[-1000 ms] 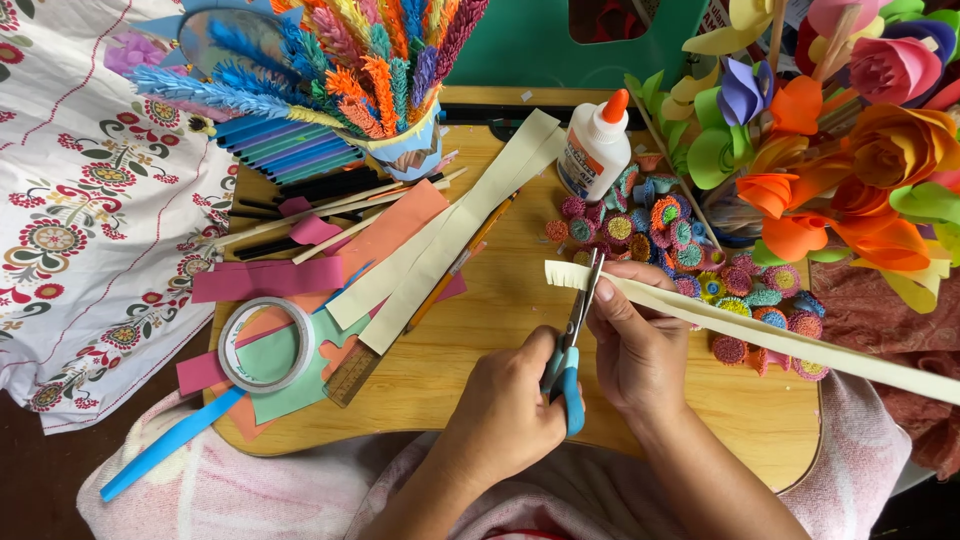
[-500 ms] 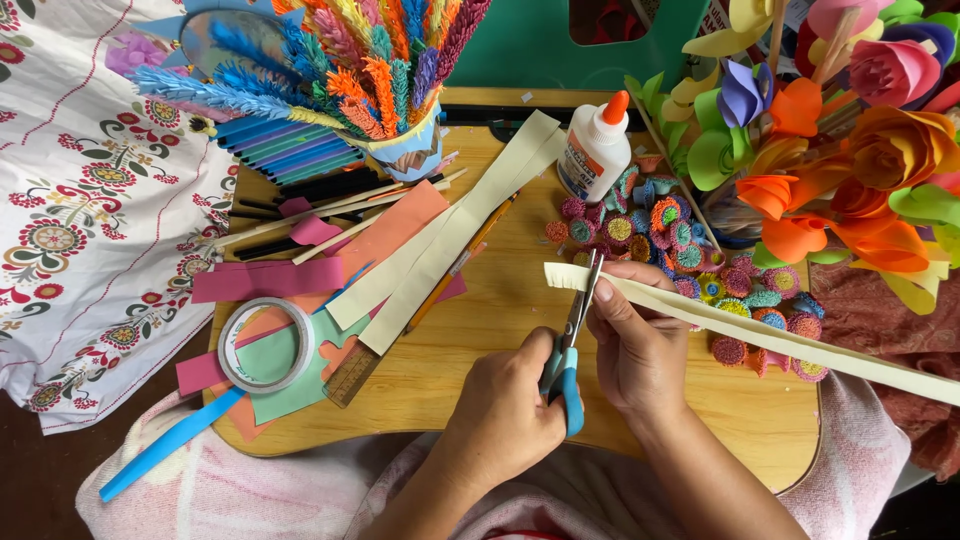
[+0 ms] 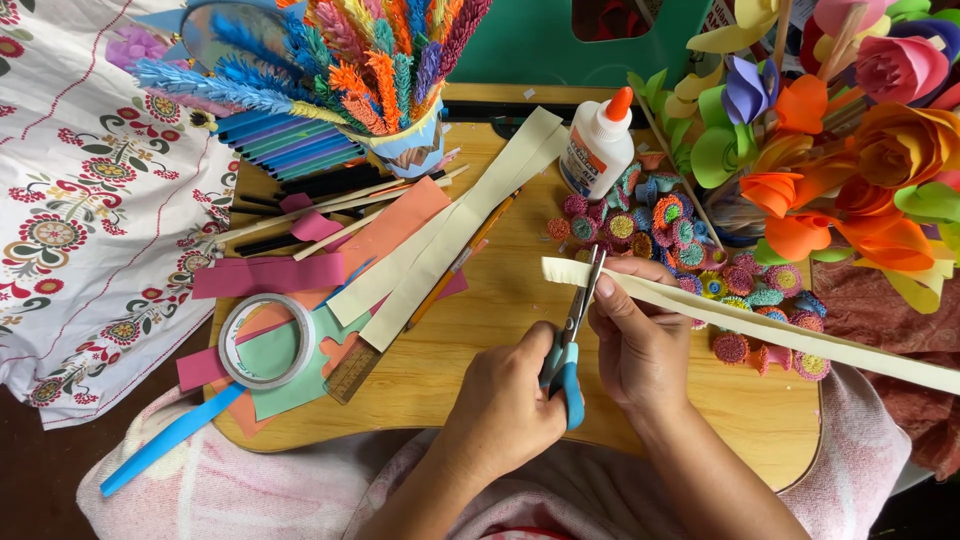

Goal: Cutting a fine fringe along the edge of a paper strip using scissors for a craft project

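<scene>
Head view: left hand (image 3: 500,410) clenched on blue-handled scissors (image 3: 570,340), blades up across cream paper strip (image 3: 760,325) near its left end, right hand (image 3: 640,345) pinching strip just beside blades, long axis running right & down over wooden board (image 3: 480,350).

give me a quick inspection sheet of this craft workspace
surface: wooden board on a pink cloth.
job's things: cream paper strip, blue-handled scissors cutting its end.
clutter: tape roll, glue bottle, paper offcuts, small rolled paper flowers.
grippers: left hand works the scissors; right hand holds the strip.
cables: nothing seen.
surroundings: paper flower bouquet right, floral fabric left.
</scene>
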